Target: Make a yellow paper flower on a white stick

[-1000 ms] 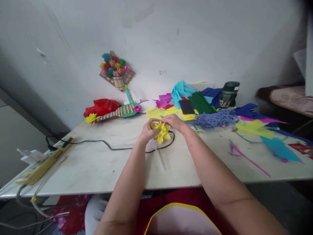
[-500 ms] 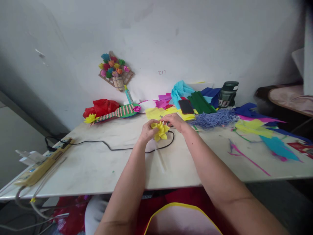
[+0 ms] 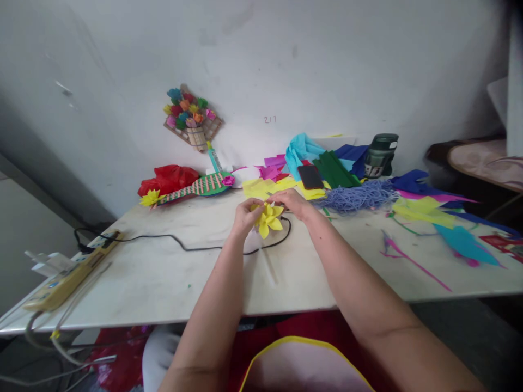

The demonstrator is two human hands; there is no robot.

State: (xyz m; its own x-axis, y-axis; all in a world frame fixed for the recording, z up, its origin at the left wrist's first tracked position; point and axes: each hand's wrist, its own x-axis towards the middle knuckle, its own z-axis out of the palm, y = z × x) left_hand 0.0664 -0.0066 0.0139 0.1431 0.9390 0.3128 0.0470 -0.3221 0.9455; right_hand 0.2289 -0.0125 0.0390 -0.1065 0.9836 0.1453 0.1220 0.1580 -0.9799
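Observation:
A yellow paper flower [image 3: 268, 220] with pointed petals is held just above the table, its face turned toward me. My left hand [image 3: 246, 214] pinches it from the left side. At its upper right edge the bent fingers of my right hand [image 3: 291, 201] close on the petals; the fingertips are partly hidden. A small dark pointed tip pokes out behind the right fingers, too little of it to name. Below the flower, a translucent glue stick [image 3: 267, 265] lies on the table, its far end hidden. A black cord [image 3: 204, 249] loops around this spot.
On the left sits a yellow power strip [image 3: 73, 272] with plugs. Behind are a green paper-covered instrument model [image 3: 212, 185] and a red plastic bag [image 3: 168, 178]. Coloured crepe paper, a phone [image 3: 310, 177], purple string [image 3: 359, 197] and a dark bottle [image 3: 381, 156] fill the back right.
The yellow flower has tilted slightly, its lower petals now hanging a little lower and more of its face showing. Both hands stay nearly in place around it.

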